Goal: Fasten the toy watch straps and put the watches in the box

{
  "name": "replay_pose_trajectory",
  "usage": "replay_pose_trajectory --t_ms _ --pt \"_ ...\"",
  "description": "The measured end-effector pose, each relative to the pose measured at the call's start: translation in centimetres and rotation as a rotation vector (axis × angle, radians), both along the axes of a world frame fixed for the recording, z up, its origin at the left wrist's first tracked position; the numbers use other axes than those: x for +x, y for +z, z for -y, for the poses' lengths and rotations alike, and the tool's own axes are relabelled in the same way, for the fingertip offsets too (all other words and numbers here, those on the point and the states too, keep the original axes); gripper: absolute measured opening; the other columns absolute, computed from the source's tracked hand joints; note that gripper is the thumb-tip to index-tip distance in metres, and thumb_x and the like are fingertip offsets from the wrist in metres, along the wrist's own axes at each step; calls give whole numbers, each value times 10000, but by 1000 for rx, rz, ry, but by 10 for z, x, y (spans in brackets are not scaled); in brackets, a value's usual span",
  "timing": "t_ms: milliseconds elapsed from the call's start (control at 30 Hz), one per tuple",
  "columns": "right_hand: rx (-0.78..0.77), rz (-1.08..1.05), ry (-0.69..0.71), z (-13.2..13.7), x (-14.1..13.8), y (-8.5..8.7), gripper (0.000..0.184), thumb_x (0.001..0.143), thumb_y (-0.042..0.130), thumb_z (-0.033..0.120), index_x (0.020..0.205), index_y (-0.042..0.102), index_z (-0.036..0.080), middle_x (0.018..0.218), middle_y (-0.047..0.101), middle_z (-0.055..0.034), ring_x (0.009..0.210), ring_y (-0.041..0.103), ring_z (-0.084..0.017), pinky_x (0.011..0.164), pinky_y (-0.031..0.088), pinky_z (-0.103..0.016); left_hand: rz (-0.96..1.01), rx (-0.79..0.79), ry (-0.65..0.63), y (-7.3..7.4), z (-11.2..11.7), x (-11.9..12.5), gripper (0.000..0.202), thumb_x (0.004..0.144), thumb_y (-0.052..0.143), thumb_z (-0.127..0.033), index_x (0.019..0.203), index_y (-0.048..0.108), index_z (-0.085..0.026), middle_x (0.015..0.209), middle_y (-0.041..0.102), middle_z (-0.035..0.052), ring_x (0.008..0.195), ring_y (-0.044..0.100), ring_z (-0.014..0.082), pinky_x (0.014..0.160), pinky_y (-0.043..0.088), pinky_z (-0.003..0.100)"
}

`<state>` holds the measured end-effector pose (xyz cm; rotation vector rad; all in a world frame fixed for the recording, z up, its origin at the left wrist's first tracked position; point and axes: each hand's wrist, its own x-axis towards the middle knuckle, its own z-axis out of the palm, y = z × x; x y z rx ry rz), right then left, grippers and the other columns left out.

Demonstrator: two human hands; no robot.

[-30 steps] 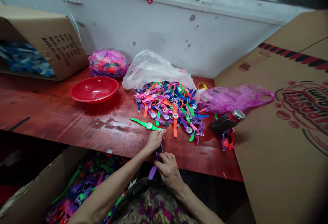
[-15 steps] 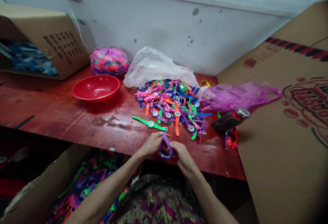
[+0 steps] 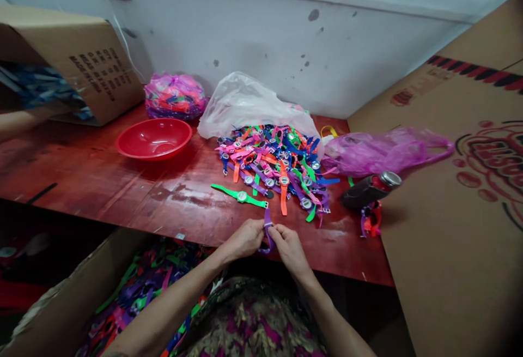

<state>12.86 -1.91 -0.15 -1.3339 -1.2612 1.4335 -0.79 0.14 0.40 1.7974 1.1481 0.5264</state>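
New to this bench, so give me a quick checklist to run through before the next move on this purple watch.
Purple-strapped watch held securely: ok, the strap is pinched between the left hand and the right hand.
Watch face intact: cannot tell, it is out of sight.
Hands clear of the pile of multicoloured watches: ok, neither touches it.
Green-strapped watch apart from the pile: ok, it lies flat on the red wooden table.
Cardboard box below the table edge: ok, it is open, with watches inside.

Smooth purple plastic watch strap (image 3: 267, 225), glossy varnished wood benchtop (image 3: 81, 182), shiny red plastic bowl (image 3: 154, 139), matt cardboard (image 3: 457, 248)
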Motion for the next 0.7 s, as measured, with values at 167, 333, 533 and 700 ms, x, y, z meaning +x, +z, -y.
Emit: replay_pose_trajectory --t_ms 167,333,533,700 --pt "25 63 42 -3 10 -10 261 704 622 351 881 597 162 581 478 46 566 422 -96 556 318 -214 -288 135 -132 10 11 -4 260 713 358 -90 756 613 -122 663 625 77 535 474 113 514 289 208" --pt "-161 -281 165 -2 22 -12 204 648 677 300 773 612 153 580 491 46 492 367 -57 480 277 -189 -216 27 -205 9 14 -11 261 765 340 -149 693 591 -131 629 588 43 522 435 89 503 283 185" --pt "-287 -716 -97 5 19 -17 288 600 735 322 695 498 188 520 424 66 442 340 -50 423 254 -166 88 -452 -119 10 22 -34 273 808 367 -336 676 499 -136 620 526 0 508 470 76 477 352 159" --pt "-275 -575 -90 -2 6 -24 275 623 706 368 732 538 178 567 490 42 458 405 -60 436 296 -177 253 -639 48 3 42 -57 417 805 381 -523 860 520 -133 621 552 3 394 407 52 389 271 160"
